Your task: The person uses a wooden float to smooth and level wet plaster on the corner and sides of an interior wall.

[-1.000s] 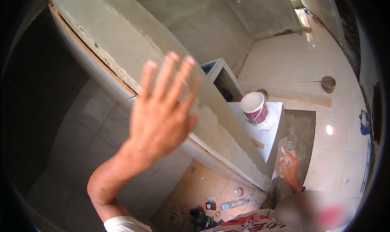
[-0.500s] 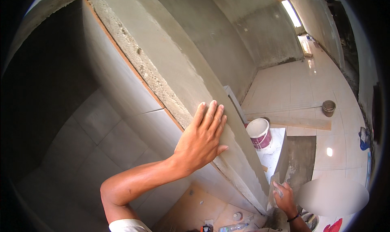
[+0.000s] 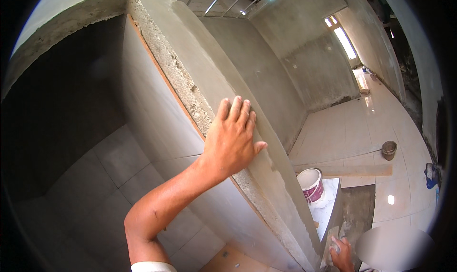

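My left hand (image 3: 231, 135) lies flat on the narrow end face of a partly plastered wall (image 3: 202, 53), fingers pointing up and thumb out to the right. Beneath the wrist runs a rough, pitted strip of mortar (image 3: 166, 62), bordered by large pale tiles (image 3: 157, 100) on the left face. Low at the right, my right hand (image 3: 342, 255) grips a trowel (image 3: 328, 251), its greyish blade close to the foot of the wall; the frame's lower edge cuts off that forearm.
A white and purple bucket (image 3: 312, 186) stands on a white ledge (image 3: 328, 205) right of the wall. Farther off are a board (image 3: 352, 170) and a small dark bucket (image 3: 389, 150) on the tiled floor (image 3: 333, 129). A blurred oval covers the lower right corner.
The view has tilted upward, bringing the ceiling frame and a lamp into sight. My left hand has slid higher along the wall end. The right hand still holds the trowel near the ledge.
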A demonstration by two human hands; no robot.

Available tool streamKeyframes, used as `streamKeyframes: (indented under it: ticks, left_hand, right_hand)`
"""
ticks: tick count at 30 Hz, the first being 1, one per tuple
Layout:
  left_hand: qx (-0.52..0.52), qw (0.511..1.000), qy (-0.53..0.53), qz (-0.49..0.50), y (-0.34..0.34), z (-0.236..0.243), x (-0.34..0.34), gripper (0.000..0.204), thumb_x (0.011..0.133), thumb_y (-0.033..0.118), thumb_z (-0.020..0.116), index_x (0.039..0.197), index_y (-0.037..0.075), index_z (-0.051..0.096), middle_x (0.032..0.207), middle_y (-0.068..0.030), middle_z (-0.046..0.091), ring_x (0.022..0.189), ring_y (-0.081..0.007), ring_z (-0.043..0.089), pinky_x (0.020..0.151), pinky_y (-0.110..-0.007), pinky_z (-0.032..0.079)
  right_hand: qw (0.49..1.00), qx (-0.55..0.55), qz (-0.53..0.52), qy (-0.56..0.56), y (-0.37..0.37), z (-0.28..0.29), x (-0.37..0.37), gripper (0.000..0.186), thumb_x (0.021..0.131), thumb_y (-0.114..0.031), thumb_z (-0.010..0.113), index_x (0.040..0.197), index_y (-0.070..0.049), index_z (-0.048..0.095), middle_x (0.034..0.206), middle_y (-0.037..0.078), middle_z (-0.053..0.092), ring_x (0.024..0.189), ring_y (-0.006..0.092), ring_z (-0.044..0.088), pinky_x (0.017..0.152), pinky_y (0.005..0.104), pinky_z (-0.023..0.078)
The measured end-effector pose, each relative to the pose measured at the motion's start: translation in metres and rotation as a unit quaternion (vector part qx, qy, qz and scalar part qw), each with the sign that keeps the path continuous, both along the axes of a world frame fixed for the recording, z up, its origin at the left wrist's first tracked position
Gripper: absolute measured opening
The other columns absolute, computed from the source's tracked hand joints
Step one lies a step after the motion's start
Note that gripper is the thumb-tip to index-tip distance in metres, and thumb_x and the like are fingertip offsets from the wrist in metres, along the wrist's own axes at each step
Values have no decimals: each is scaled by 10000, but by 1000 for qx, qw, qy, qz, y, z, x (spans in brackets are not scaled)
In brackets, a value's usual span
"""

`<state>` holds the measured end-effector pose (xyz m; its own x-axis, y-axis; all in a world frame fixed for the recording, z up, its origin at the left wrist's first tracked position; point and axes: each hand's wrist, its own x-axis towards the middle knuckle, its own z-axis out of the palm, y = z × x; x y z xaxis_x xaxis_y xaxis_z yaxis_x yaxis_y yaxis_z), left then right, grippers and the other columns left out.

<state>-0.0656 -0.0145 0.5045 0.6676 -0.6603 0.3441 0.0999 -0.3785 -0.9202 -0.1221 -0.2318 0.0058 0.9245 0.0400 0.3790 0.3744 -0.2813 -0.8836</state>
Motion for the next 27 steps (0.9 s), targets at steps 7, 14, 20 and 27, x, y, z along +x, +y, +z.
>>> streamKeyframes:
  ticks: [7, 14, 20, 27]
  left_hand:
    - [-20, 998, -51, 7, 5, 18, -3, 712, 999, 578, 431, 1450, 31, 494, 1535, -172, 426, 1491, -299, 287, 1234, -520, 157]
    - [-75, 990, 75, -89, -2, -22, -30, 669, 907, 516, 640, 1365, 34, 566, 1336, -186, 610, 1363, -364, 475, 1216, -569, 173]
    - [-62, 986, 121, -98, 13, -53, -25, 669, 875, 520, 668, 1335, 39, 598, 1443, -165, 524, 1430, -354, 387, 1203, -572, 203]
    - [-35, 993, 95, -57, 12, -59, -18, 706, 838, 538, 693, 1313, 21, 619, 1465, -157, 502, 1435, -342, 378, 1207, -553, 214]
  right_hand:
    - [999, 14, 0, 31, 0, 17, -11, 425, 934, -134, 551, 1332, 4, 603, 1152, 301, 644, 1040, 432, 600, 941, 461, 469]
    - [999, -21, -35, -26, 0, -7, 3, 437, 811, -90, 674, 1232, 23, 648, 1049, 267, 637, 979, 384, 628, 858, 439, 486]
    - [981, 182, -26, 65, 4, -60, 29, 491, 760, -36, 745, 1225, 79, 638, 1071, 137, 689, 998, 241, 640, 893, 341, 499]
    - [917, 253, 44, 304, -15, -102, 31, 362, 902, -101, 700, 1256, -32, 669, 1181, 55, 667, 1048, 175, 618, 898, 367, 507]
